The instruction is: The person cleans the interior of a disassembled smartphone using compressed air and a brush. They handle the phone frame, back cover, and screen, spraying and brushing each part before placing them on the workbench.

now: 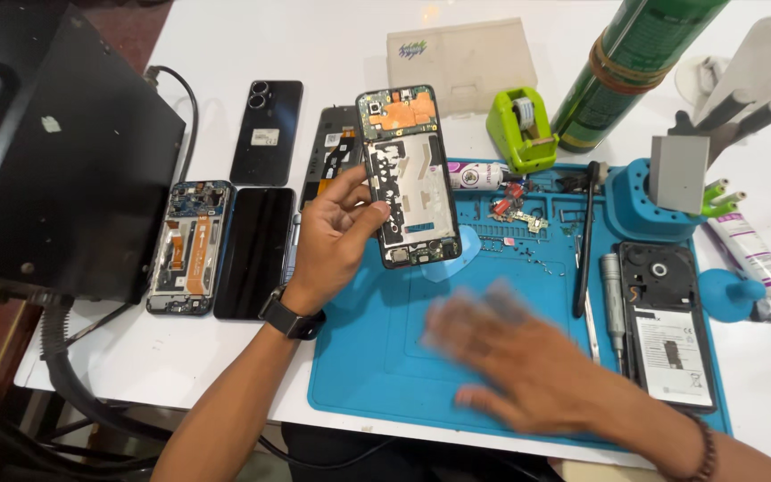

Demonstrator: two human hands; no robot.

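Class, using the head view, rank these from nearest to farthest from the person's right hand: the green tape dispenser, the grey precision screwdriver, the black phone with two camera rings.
1. The grey precision screwdriver, just right of the blurred right hand, on the blue mat.
2. The green tape dispenser, beyond the mat's far edge.
3. The black phone, far left, past the left hand.

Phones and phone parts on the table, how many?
6: an open one held in the left hand, one behind it, a black one, two left of the wrist, one on the mat's right.
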